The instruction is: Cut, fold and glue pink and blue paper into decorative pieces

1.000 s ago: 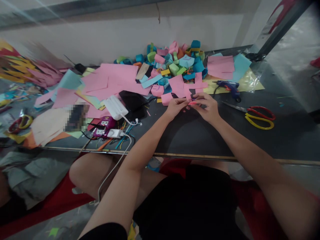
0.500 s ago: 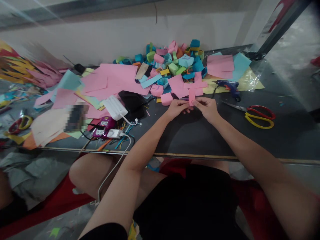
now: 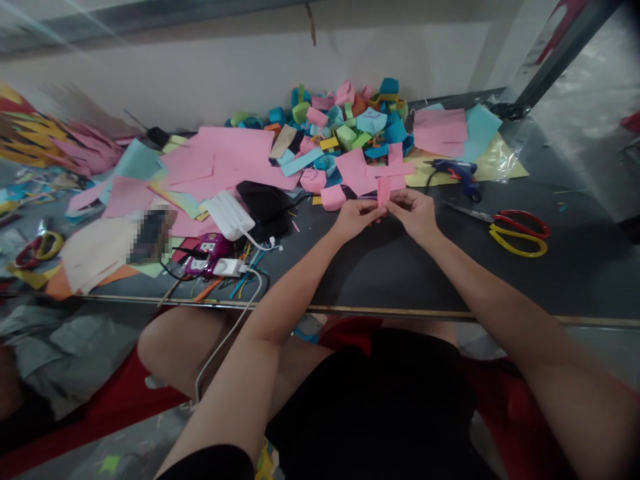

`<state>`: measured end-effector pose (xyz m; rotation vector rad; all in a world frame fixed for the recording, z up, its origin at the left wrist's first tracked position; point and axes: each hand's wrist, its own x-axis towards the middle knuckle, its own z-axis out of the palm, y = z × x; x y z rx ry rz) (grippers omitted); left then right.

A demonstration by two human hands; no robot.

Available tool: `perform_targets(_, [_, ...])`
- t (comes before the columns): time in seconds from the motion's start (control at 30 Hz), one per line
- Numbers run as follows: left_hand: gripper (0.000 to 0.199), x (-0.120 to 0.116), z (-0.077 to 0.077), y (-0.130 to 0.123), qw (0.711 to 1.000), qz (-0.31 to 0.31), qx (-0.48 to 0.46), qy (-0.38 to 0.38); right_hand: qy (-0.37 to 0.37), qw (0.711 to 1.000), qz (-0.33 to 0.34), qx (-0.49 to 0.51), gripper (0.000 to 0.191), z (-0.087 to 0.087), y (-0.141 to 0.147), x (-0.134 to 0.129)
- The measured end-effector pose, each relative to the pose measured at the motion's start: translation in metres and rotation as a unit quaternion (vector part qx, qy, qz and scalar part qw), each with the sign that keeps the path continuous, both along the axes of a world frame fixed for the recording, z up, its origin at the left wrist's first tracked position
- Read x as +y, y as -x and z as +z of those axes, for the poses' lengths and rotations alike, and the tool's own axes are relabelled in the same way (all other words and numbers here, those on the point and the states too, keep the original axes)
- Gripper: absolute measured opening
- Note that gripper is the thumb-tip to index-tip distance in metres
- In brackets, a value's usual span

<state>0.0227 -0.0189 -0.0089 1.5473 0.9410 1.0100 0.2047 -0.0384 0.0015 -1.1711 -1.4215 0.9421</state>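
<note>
Between my two hands, just above the dark tabletop, is a narrow pink paper strip (image 3: 383, 191) standing upright with a crease along it. My left hand (image 3: 357, 219) pinches its lower left edge between thumb and fingers. From the other side, the thumb and fingers of my right hand (image 3: 414, 212) close on the same strip; the fingertips of both hands nearly meet. Right behind lie a pink paper sheet (image 3: 354, 170), a pink cross-shaped piece (image 3: 395, 160) and a small folded pink paper piece (image 3: 333, 198).
Red-and-yellow-handled scissors (image 3: 520, 233) and a blue glue gun (image 3: 460, 175) lie to the right. Folded coloured paper pieces (image 3: 345, 120) are heaped at the back. Left are pink sheets (image 3: 235, 150), a white adapter (image 3: 230, 215), a purple power strip (image 3: 213, 253), cables and a phone (image 3: 150, 235).
The pink strip now looks narrower and creased lengthwise. My fingertips have drawn closer together at its lower end, while the things on the table stay in place.
</note>
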Motion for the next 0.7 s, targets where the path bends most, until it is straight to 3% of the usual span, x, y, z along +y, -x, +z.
perform_targets(0.13, [0.022,0.0019,-0.0028,0.0006,1.000,-0.008,0.011,-0.018,-0.008,1.000,0.002,0.017,0.060,-0.0036,-0.0011,0.0036])
perform_targets(0.37, [0.025,0.0048,-0.0091,0.0026,0.997,-0.029,0.052,-0.052,-0.042,0.997,-0.002,0.059,0.037,-0.0046,0.0024,0.0063])
perform_targets(0.7, [0.025,0.0045,-0.0082,0.0024,0.993,-0.042,0.070,-0.081,-0.047,0.998,-0.025,0.041,0.045,-0.0035,0.0011,0.0072])
